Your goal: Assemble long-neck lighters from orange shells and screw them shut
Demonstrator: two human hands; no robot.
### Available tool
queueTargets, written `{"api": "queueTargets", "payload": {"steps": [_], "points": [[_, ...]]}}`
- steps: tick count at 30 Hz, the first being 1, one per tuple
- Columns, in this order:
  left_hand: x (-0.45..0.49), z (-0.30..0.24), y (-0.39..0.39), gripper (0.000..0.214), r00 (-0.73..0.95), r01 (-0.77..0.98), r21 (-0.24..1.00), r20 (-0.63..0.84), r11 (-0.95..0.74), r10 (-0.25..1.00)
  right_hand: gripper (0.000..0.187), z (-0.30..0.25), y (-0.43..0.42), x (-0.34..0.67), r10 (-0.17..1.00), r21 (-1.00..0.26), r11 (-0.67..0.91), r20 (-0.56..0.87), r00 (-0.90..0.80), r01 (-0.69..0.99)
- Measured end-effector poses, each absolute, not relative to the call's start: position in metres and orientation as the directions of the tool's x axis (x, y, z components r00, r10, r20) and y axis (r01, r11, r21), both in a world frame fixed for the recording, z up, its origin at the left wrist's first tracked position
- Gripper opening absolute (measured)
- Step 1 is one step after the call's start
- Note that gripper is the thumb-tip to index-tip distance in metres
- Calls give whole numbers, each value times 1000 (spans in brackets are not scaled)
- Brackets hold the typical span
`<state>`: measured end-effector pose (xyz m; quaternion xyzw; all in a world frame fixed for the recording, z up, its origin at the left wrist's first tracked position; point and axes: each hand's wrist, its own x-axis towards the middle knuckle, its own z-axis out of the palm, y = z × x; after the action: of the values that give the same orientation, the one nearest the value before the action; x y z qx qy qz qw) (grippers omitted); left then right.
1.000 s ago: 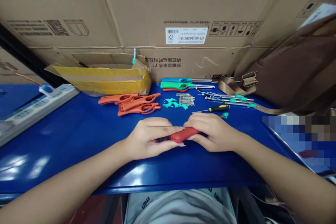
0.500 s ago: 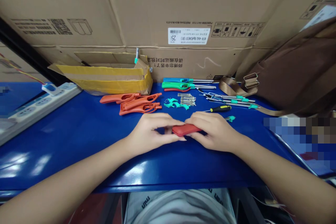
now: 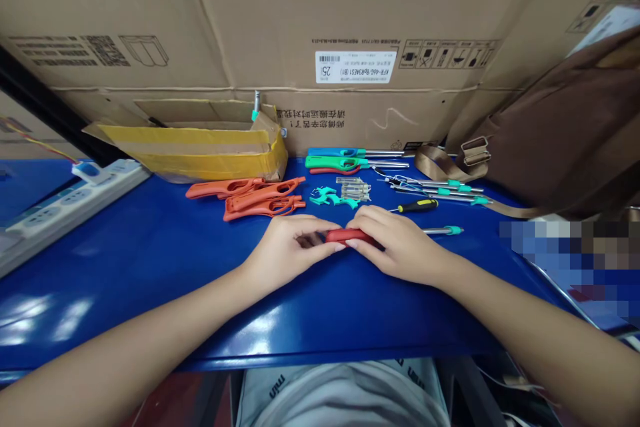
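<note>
Right now I have the red lighter casing (image 3: pixel 341 235) between both hands, long axis roughly nine-to-three, my left hand (image 3: pixel 284 250) pinching its nine o'clock end, my right hand (image 3: pixel 403 245) clasping it toward three.

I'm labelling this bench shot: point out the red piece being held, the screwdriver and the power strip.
Red piece (image 3: pixel 340 235): head view, on its exposed end.
Screwdriver (image 3: pixel 418 205): head view, on its black-and-yellow handle.
Power strip (image 3: pixel 61 206): head view, on its top face, between sockets.
</note>
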<state>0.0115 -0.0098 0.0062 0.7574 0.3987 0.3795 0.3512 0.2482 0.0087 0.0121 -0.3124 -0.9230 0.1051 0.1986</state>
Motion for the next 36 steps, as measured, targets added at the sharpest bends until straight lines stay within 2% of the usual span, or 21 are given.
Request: {"api": "queueTargets", "payload": {"steps": [6,12,15,18,21,24,28,31,33,36], "points": [[10,7,-11,17,357,378,710,481,-594,801,17,12,10,247,604,-389,794,428,-672,466],[8,5,-12,17,454,397,458,655,-795,604,13,7,7,245,585,-414,809,501,-638,417],[7,1,-13,17,490,386,371,693,-844,529,12,5,5,245,583,-395,812,509,-633,430],[6,0,-12,16,507,390,342,695,-855,510,13,5,5,244,589,-381,808,491,-642,449],[7,4,-10,16,519,423,384,639,-821,567,11,6,7,243,616,-402,787,469,-632,469],[9,7,-8,17,512,473,510,504,-719,695,14,5,9,242,639,-411,767,431,-636,492],[10,2,-3,23,437,464,721,319,-515,841,20,6,13,246,660,-395,748,350,-665,533],[8,-3,4,31,361,418,850,169,-321,917,24,11,17,253,711,-351,703,318,-627,619],[5,-4,9,34,310,375,890,144,-261,940,32,16,21,259,751,-320,660,293,-591,680],[1,-3,16,35,241,318,915,176,-248,955,26,23,25,267,811,-369,584,254,-527,723]]}}
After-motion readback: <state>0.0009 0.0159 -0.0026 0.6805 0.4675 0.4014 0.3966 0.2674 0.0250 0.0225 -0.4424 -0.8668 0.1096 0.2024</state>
